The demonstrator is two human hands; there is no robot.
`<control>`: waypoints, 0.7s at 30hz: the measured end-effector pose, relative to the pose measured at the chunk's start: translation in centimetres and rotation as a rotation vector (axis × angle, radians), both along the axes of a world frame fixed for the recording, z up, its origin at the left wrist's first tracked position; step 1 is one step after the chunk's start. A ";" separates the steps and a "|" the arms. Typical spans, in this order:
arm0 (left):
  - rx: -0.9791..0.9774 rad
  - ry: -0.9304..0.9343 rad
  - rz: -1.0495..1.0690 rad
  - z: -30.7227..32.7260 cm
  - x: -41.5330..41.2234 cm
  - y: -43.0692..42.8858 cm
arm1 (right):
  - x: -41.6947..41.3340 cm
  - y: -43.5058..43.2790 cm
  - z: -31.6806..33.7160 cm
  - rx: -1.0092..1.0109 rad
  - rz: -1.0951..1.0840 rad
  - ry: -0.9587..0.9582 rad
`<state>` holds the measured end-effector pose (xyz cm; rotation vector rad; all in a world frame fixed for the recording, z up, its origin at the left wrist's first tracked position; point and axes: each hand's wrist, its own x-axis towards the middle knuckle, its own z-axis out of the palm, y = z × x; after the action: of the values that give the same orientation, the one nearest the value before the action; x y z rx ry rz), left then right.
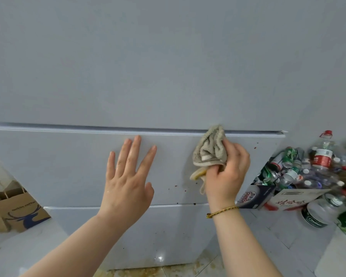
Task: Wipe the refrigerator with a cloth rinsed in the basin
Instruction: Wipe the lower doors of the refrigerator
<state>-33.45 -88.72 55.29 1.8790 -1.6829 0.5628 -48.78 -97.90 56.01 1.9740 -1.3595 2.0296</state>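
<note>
Pale floor tiles [268,246] nearest, smeared with a yellowish-brown stain [158,270] at the foot of the refrigerator [168,232]. Two bare forearms [78,236] reaching up from the bottom edge. Thin gold-coloured bracelet [222,211] on the wrist just under the right grip [228,172].

Spread left grip [128,176] wide, fingers straight and fanned, palm facing the pale grey middle door panel [58,166]; contact with the panel impossible to tell. To its right, at about the same height, right grip curled tight round a crumpled beige cloth [210,148]. Bunched cloth sticking out above and left of the fingers, a loose end hanging below them. Top of the cloth up at the horizontal seam [108,127] between the middle panel and the upper door [168,56].

Small dark-red specks [185,189] on the panel just below and left of the right grip, a few more up to its right near the door edge. Second seam [178,205] lower down, under both grips.

Left of the left grip and lower, on the floor, a brown paper bag [22,208] with a dark blue deer print. Right of the right grip, beside the refrigerator, an open cardboard box [300,196] heaped with crushed cans and plastic bottles [324,154], more bottles on the floor in front.

Beyond both grips, the broad plain upper door filling the view.
</note>
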 end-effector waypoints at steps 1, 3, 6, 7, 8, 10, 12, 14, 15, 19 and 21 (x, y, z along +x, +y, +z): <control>0.003 -0.006 0.006 -0.2 0.0 -0.1 | -1.6 -0.6 0.5 0.062 -0.051 -0.069; 0.014 -0.012 0.005 -0.3 -0.1 -0.2 | -4.7 -2.1 1.3 0.230 -0.135 -0.255; 0.021 -0.019 0.002 -0.3 -0.2 -0.4 | -7.5 -3.9 2.2 0.358 -0.185 -0.480; 0.021 -0.017 0.002 -0.4 -0.2 -0.4 | -7.7 -4.1 2.3 0.356 -0.183 -0.528; 0.022 -0.014 0.004 -0.4 -0.2 -0.4 | -7.4 -4.1 2.4 0.359 -0.177 -0.568; 0.023 -0.006 0.009 -0.6 -0.2 -0.4 | -5.7 -3.5 2.0 0.389 -0.167 -0.634; 0.017 0.000 0.008 -0.7 -0.2 -0.5 | -2.7 -2.1 0.8 0.374 -0.109 -0.637; 0.012 0.006 0.007 -0.7 -0.3 -0.6 | 0.1 -0.1 -0.8 0.301 -0.002 -0.489; 0.009 0.006 0.008 -0.7 -0.3 -0.6 | 1.2 0.8 -1.8 0.257 0.054 -0.390; 0.019 0.018 0.004 -0.8 -0.3 -0.6 | 1.9 1.2 -3.8 0.189 0.151 -0.222; 0.038 0.021 0.004 -0.8 -0.2 -0.5 | 1.0 0.3 -4.1 0.200 0.100 -0.307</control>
<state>-33.68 -89.24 54.52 1.9084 -1.6878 0.5142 -47.76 -97.56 51.92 1.8962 -1.6080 2.4118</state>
